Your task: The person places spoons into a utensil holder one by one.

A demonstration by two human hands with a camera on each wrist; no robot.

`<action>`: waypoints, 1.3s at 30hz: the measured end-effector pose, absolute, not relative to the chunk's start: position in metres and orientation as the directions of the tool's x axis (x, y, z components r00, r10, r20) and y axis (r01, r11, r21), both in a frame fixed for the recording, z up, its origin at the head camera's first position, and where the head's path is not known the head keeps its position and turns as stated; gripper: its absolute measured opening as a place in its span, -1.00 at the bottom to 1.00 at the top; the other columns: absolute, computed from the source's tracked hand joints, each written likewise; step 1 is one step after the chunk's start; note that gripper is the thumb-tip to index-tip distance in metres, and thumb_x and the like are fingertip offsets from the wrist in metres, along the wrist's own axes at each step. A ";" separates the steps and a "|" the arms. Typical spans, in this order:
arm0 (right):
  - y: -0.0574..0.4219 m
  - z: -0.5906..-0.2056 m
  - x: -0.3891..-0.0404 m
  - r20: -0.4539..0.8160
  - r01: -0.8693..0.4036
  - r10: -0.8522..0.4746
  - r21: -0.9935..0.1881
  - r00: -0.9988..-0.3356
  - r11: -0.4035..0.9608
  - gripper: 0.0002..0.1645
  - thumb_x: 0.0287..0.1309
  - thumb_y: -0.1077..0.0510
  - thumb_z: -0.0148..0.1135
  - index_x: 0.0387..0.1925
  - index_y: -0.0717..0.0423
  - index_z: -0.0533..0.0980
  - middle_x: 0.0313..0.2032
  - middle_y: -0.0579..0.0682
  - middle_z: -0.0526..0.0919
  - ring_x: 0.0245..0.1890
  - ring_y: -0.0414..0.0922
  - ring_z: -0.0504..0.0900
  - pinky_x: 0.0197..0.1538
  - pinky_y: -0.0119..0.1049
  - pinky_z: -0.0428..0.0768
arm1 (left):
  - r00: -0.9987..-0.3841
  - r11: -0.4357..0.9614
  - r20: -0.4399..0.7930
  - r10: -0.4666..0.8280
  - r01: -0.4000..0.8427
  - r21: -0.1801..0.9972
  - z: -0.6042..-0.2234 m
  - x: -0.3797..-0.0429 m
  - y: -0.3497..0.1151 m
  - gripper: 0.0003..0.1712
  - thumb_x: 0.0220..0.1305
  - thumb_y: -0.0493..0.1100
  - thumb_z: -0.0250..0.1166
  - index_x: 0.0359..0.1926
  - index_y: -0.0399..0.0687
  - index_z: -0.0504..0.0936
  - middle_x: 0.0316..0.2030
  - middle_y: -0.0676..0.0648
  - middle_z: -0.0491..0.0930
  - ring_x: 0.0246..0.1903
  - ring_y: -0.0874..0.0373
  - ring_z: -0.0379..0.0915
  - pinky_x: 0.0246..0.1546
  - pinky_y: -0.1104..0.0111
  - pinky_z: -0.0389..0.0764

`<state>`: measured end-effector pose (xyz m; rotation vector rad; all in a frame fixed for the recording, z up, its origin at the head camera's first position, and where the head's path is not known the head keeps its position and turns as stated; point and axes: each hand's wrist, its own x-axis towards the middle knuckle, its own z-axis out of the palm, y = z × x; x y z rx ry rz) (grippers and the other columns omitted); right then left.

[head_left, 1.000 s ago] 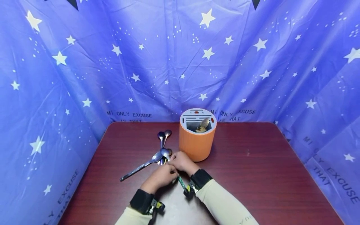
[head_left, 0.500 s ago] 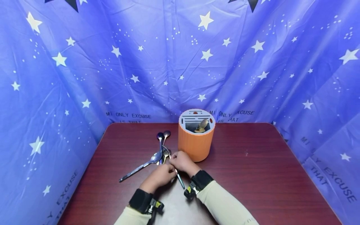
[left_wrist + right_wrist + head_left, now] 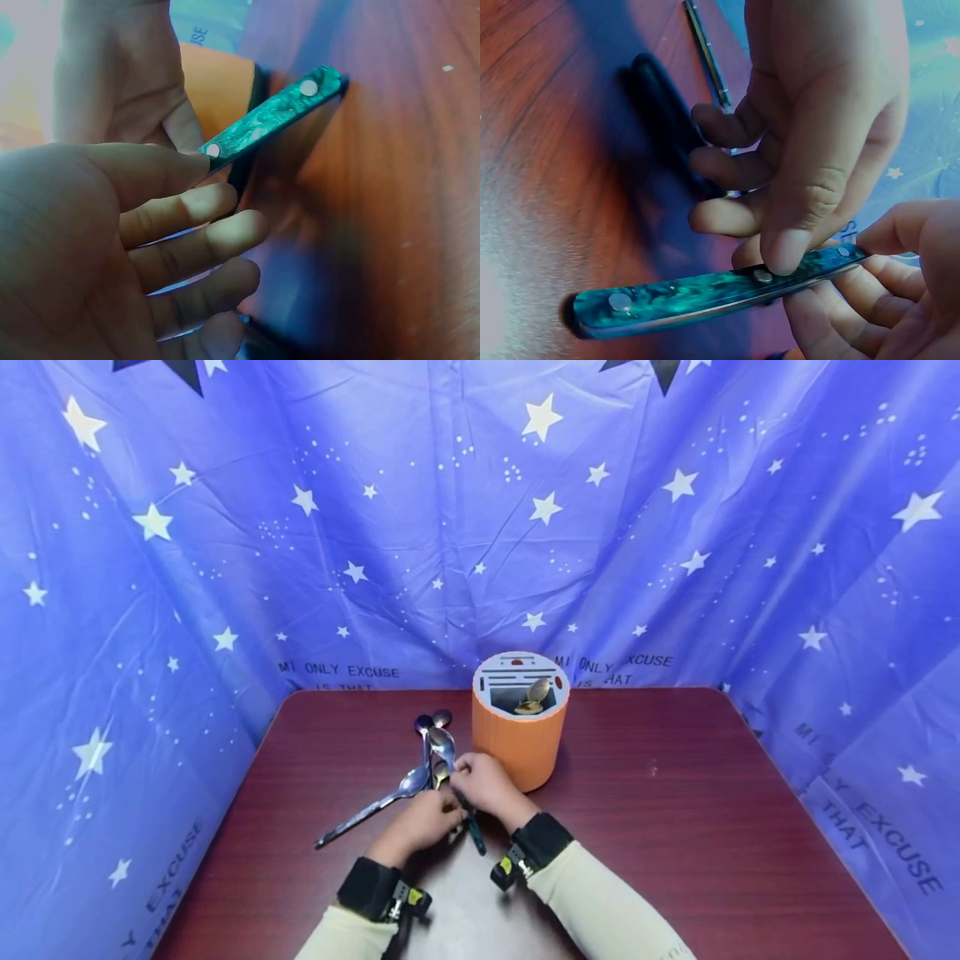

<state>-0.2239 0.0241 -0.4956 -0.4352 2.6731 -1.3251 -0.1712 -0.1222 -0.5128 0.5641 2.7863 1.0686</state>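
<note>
A spoon with a green marbled, riveted handle [image 3: 697,300] is held between both hands. In the head view its silver bowl [image 3: 442,745] points away toward the table's back. My left hand [image 3: 426,820] pinches the handle between thumb and index finger, its other fingers spread loosely, as the left wrist view shows. Nearer the bowl, my right hand [image 3: 491,789] pinches the same spoon with its fingertips. Around them lie more spoons: a large one [image 3: 367,817] slanting left, a gold one [image 3: 441,772] close to the fingers, and a dark-bowled one [image 3: 423,723] behind.
An orange ribbed utensil holder [image 3: 521,752] with a grey slotted top stands just behind my right hand. Several gold spoons [image 3: 536,693] show in its opening. The reddish-brown table [image 3: 660,843] backs onto a blue star-print curtain [image 3: 480,510].
The green-handled spoon has turned between my fingers, and its bowl shows broadside again, farther back than a second ago. Both hands stay close together. The view has shifted slightly.
</note>
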 end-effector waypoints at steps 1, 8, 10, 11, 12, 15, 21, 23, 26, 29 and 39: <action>0.024 -0.493 -0.224 0.021 -0.201 -0.307 -0.798 -0.951 0.569 -0.96 0.08 0.24 0.23 -0.46 0.11 0.58 -0.55 -0.17 0.50 -0.55 -0.26 0.44 -0.42 -0.42 0.42 | -0.926 0.679 0.042 0.376 0.306 0.667 -0.512 -0.172 -0.123 -0.74 0.31 -0.22 0.29 -0.55 -0.06 0.54 -0.66 0.14 0.39 -0.63 0.31 0.28 -0.56 0.40 0.37; 0.028 -0.472 -0.223 0.085 -0.248 -0.307 -0.804 -0.948 0.541 -0.92 0.18 0.21 0.27 -0.42 0.10 0.57 -0.51 -0.15 0.54 -0.56 -0.27 0.43 -0.40 -0.41 0.44 | -0.918 0.653 0.065 0.392 0.327 0.683 -0.499 -0.182 -0.126 -0.82 0.34 -0.23 0.25 -0.45 -0.07 0.58 -0.62 0.11 0.42 -0.61 0.29 0.32 -0.52 0.38 0.41; 0.030 -0.465 -0.222 0.102 -0.261 -0.308 -0.805 -0.946 0.533 -0.92 0.20 0.19 0.29 -0.41 0.09 0.58 -0.48 -0.13 0.59 -0.53 -0.28 0.46 -0.37 -0.40 0.47 | -0.918 0.660 0.069 0.391 0.332 0.674 -0.496 -0.185 -0.126 -0.82 0.34 -0.21 0.26 -0.46 -0.04 0.57 -0.61 0.12 0.40 -0.60 0.28 0.31 -0.51 0.38 0.41; 0.031 -0.461 -0.221 0.113 -0.271 -0.312 -0.805 -0.943 0.527 -0.92 0.20 0.19 0.29 -0.40 0.10 0.59 -0.47 -0.12 0.61 -0.52 -0.28 0.48 -0.36 -0.39 0.49 | -0.919 0.665 0.068 0.389 0.332 0.669 -0.494 -0.186 -0.126 -0.81 0.34 -0.20 0.26 -0.46 -0.03 0.56 -0.61 0.13 0.39 -0.59 0.28 0.30 -0.50 0.38 0.41; 0.032 -0.457 -0.221 0.120 -0.277 -0.314 -0.806 -0.942 0.523 -0.92 0.21 0.18 0.29 -0.39 0.10 0.59 -0.45 -0.11 0.63 -0.50 -0.28 0.49 -0.34 -0.39 0.50 | -0.920 0.671 0.065 0.386 0.328 0.665 -0.492 -0.187 -0.126 -0.80 0.34 -0.18 0.27 -0.46 -0.01 0.56 -0.60 0.13 0.39 -0.58 0.28 0.30 -0.48 0.37 0.41; 0.036 -0.445 -0.219 0.127 -0.285 -0.323 -0.814 -0.938 0.506 -0.93 0.23 0.18 0.28 -0.37 0.08 0.60 -0.43 -0.11 0.67 -0.49 -0.29 0.53 -0.34 -0.38 0.53 | -0.925 0.683 0.050 0.377 0.313 0.660 -0.485 -0.189 -0.125 -0.80 0.35 -0.15 0.28 -0.46 0.03 0.55 -0.57 0.14 0.42 -0.57 0.28 0.33 -0.46 0.36 0.42; 0.046 -0.419 -0.214 0.128 -0.271 -0.328 -0.856 -0.936 0.440 -0.92 0.31 0.17 0.25 -0.31 0.09 0.58 -0.51 -0.06 0.63 -0.66 -0.23 0.51 -0.51 -0.34 0.49 | -0.910 0.655 0.061 0.410 0.340 0.675 -0.468 -0.192 -0.122 -0.85 0.36 -0.16 0.27 -0.39 0.00 0.62 -0.56 0.15 0.48 -0.57 0.29 0.34 -0.45 0.37 0.43; 0.049 -0.411 -0.213 0.145 -0.281 -0.325 -0.862 -0.935 0.421 -0.92 0.32 0.17 0.24 -0.31 0.09 0.57 -0.53 -0.04 0.62 -0.67 -0.21 0.51 -0.51 -0.33 0.50 | -0.902 0.638 0.079 0.425 0.360 0.681 -0.461 -0.194 -0.120 -0.86 0.37 -0.17 0.26 -0.36 -0.05 0.65 -0.55 0.14 0.51 -0.55 0.30 0.37 -0.44 0.38 0.45; 0.054 -0.399 -0.212 0.183 -0.302 -0.308 -0.864 -0.934 0.403 -0.92 0.32 0.16 0.24 -0.32 0.07 0.58 -0.51 -0.02 0.63 -0.64 -0.17 0.55 -0.52 -0.30 0.52 | -0.898 0.635 0.091 0.430 0.373 0.676 -0.449 -0.198 -0.118 -0.87 0.39 -0.16 0.26 -0.32 -0.05 0.66 -0.52 0.13 0.54 -0.53 0.30 0.39 -0.43 0.37 0.47; 0.059 -0.387 -0.212 0.215 -0.324 -0.293 -0.856 -0.932 0.402 -0.89 0.34 0.12 0.23 -0.31 0.06 0.59 -0.51 -0.01 0.65 -0.62 -0.11 0.58 -0.56 -0.26 0.50 | -0.896 0.638 0.096 0.433 0.380 0.670 -0.436 -0.203 -0.114 -0.88 0.39 -0.16 0.26 -0.32 -0.04 0.65 -0.50 0.12 0.55 -0.51 0.27 0.40 -0.41 0.35 0.47; 0.077 -0.348 -0.219 0.342 -0.414 -0.242 -0.816 -0.908 0.402 -0.87 0.40 0.06 0.21 -0.25 -0.01 0.60 -0.40 -0.07 0.67 -0.45 -0.15 0.63 -0.38 -0.22 0.60 | -0.898 0.626 0.073 0.435 0.359 0.692 -0.398 -0.213 -0.102 -0.83 0.49 -0.04 0.19 -0.19 0.03 0.65 -0.56 0.08 0.46 -0.62 0.25 0.35 -0.48 0.33 0.44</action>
